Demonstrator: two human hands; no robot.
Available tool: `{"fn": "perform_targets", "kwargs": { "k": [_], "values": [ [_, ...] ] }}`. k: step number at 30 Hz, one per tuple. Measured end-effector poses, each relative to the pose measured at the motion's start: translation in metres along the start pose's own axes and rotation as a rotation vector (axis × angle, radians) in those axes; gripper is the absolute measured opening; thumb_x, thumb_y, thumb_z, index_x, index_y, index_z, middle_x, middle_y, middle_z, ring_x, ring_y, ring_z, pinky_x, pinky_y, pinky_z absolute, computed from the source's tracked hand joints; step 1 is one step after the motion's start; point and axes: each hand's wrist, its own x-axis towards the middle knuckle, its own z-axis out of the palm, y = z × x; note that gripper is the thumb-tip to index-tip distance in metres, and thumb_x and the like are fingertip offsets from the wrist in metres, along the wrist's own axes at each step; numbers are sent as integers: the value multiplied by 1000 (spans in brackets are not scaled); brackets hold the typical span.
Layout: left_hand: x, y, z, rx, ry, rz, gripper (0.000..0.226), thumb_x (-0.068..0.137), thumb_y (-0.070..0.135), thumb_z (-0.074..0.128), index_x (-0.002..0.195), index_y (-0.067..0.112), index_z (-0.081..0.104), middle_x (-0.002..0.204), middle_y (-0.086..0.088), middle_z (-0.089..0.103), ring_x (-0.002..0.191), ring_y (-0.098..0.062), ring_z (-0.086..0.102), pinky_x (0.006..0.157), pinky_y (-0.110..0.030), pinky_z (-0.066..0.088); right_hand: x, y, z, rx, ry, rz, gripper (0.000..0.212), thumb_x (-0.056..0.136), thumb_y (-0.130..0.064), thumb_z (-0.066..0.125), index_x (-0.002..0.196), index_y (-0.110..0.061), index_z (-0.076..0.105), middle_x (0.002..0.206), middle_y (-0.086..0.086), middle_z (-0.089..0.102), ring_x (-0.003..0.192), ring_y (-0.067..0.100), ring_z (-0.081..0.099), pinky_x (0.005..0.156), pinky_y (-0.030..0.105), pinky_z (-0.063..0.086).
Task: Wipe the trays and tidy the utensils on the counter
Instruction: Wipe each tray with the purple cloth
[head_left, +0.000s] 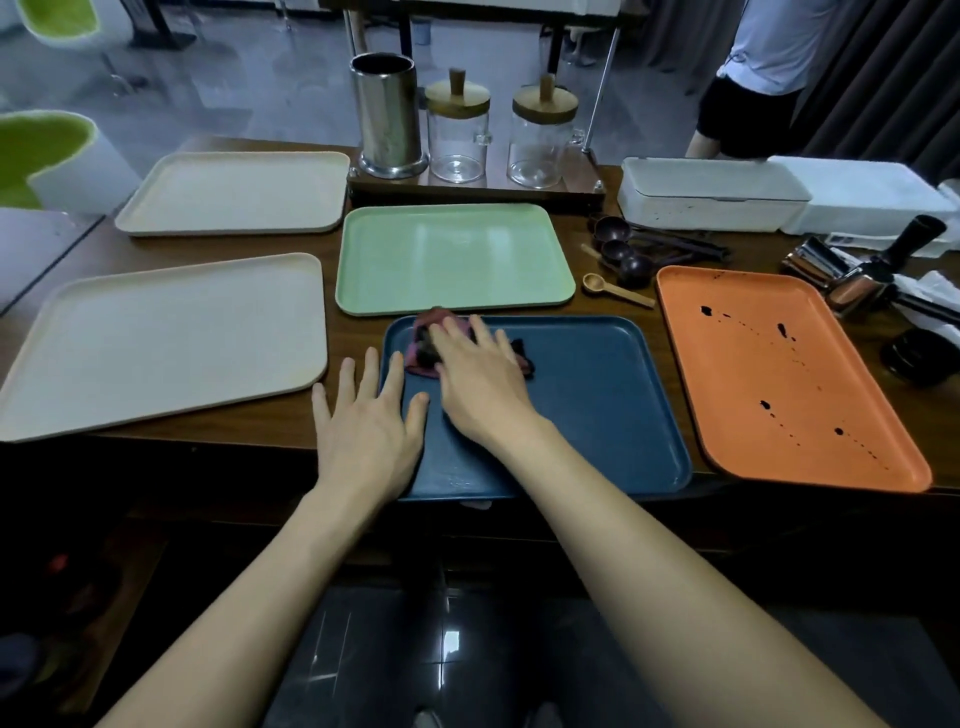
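Both flat — right hand pressing the cloth on the blue tray, left hand bracing its rim; the spotted orange tray lies right.

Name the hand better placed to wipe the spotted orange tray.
Likely right: the right hand presses the cloth and the orange tray lies on that side; the left hand rests on the blue tray.
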Motion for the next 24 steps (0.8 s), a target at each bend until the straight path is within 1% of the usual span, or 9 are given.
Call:
{"fn": "perform_targets", "kwargs": {
  "k": [2,6,8,12,16,18,20,22,24],
  "values": [
    [0,0,0,7,1,-5,66,105,57,18,164,28,13,172,-1,7,159,-26,3,125,-53,5,7,-9,1,18,-13,-51,58,103,-23,46,157,-20,26,166,-2,23,154,28,10,125,47,5],
    [-1,1,0,6,15,-19,67,105,57,17,165,28,12,172,-1,8,159,-25,3,126,-52,4,0,12,-2,34,0,-103,51,105,-19,38,156,-24,30,165,-4,26,153,26,15,126,45,9],
    [-1,0,0,-8,6,-21,67,105,57,17,165,28,10,172,-1,7,159,-25,2,126,-51,3,-8,35,-10,55,21,-52,51,104,-18,41,154,-25,34,164,-5,27,153,27,18,126,46,11],
    [-1,0,0,-10,1,-14,67,106,57,15,165,27,7,173,-1,5,159,-26,0,126,-52,3,-33,88,-24,48,85,144,51,104,-19,44,154,-26,36,164,-4,29,153,29,19,126,48,12],
    [0,1,-1,-15,-2,-7,66,106,56,15,165,27,7,173,-1,4,159,-26,0,125,-53,2,-34,89,-19,-10,93,243,51,103,-19,42,154,-21,35,164,1,29,151,34,20,125,51,12],
    [-1,1,-1,-15,0,-7,66,106,55,17,165,27,8,173,-1,5,159,-27,1,125,-53,2,-25,67,-13,-29,104,205,52,102,-18,42,154,-21,34,164,2,28,151,34,19,124,52,11],
    [-1,1,-1,-10,3,-7,66,106,55,18,165,26,10,173,-2,5,159,-27,2,125,-54,3,-14,36,-6,-4,90,116,54,102,-18,42,155,-22,33,165,-1,26,153,32,15,125,51,7],
    [0,1,0,1,-1,-11,66,106,55,18,165,26,11,173,-1,6,159,-26,2,125,-53,4,-6,8,1,37,40,-1,54,103,-19,42,156,-23,32,165,-3,25,154,30,11,125,50,4],
    [0,1,0,21,7,-20,66,106,56,17,165,26,12,173,-1,7,159,-26,3,125,-52,4,-7,0,4,93,-8,-96,53,104,-20,42,156,-25,32,165,-5,25,155,27,10,125,47,3]
  ]
}}
